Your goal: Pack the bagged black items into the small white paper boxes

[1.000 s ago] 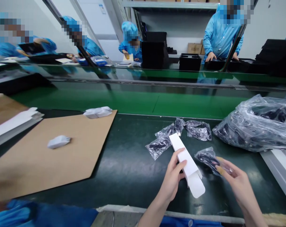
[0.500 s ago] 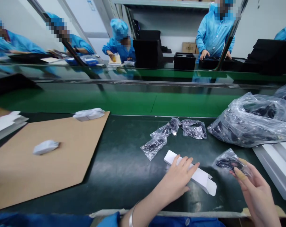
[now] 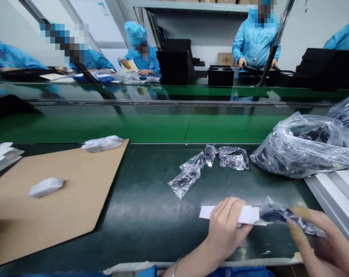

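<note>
My left hand (image 3: 228, 227) is wrapped over a narrow white box (image 3: 249, 214) just above the dark green bench. The box's right end faces my other hand. Between the thumb and fingers of my right hand (image 3: 315, 234) is a black cable in a clear plastic bag (image 3: 274, 211). The front of this bag meets the box's right end; whether part of it is inside, I cannot tell. Beyond my hands, several bagged cables (image 3: 186, 179) lie on the bench in a loose row.
A large clear bag of cables (image 3: 301, 154) sits at right, beside stacked white boxes (image 3: 338, 196). At left, a brown cardboard sheet (image 3: 85, 192) carries two white wrapped packets (image 3: 46, 187). A green conveyor belt (image 3: 151, 125) runs across behind. Co-workers in blue (image 3: 255, 42) stand or sit beyond it.
My left hand has closed around the box, which has turned nearly level. My right hand has brought the bagged cable to the box's right end.
</note>
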The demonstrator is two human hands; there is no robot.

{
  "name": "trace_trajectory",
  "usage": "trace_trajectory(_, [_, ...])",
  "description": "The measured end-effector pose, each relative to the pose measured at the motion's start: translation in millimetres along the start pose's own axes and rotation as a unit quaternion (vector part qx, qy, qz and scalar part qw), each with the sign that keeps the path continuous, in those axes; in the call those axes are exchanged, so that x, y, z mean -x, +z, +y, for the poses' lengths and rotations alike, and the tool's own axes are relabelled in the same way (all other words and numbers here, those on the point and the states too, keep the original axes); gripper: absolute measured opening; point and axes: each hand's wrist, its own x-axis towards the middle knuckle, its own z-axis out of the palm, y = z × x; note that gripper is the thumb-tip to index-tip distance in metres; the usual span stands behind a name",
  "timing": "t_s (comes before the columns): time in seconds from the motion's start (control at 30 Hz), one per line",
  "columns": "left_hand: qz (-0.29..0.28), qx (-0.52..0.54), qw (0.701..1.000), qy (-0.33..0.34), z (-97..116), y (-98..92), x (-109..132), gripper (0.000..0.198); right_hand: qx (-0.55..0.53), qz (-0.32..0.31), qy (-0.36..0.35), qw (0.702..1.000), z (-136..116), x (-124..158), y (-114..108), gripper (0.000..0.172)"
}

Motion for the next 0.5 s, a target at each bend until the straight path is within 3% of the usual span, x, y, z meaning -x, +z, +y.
trace_trajectory(0.07, [0.003, 0.040, 0.999, -0.005, 4, 1.8, -1, 0.018, 0.081, -0.053, -0.177, 0.979, -13, -11, 1, 0.022])
trace_trajectory(0.13, [-0.002, 0.071, 0.997, -0.036, 7, 1.4, -3, 0.025, 0.120, -0.082, -0.271, 0.951, -26, -21, 5, 0.023])
trace_trajectory(0.23, [-0.022, 0.145, 0.982, -0.120, 10, -5.6, -9, 0.028, 0.128, -0.090, -0.321, 0.934, -40, -31, 19, 0.024])
trace_trajectory(0.33, [-0.051, 0.257, 0.942, -0.210, 16, -16.4, -21, 0.026, 0.126, -0.080, -0.369, 0.917, -49, -35, 37, 0.024])
trace_trajectory(0.5, [-0.050, 0.344, 0.893, -0.285, 18, -21.3, -28, 0.027, 0.086, -0.069, -0.337, 0.935, -54, -35, 53, 0.017])
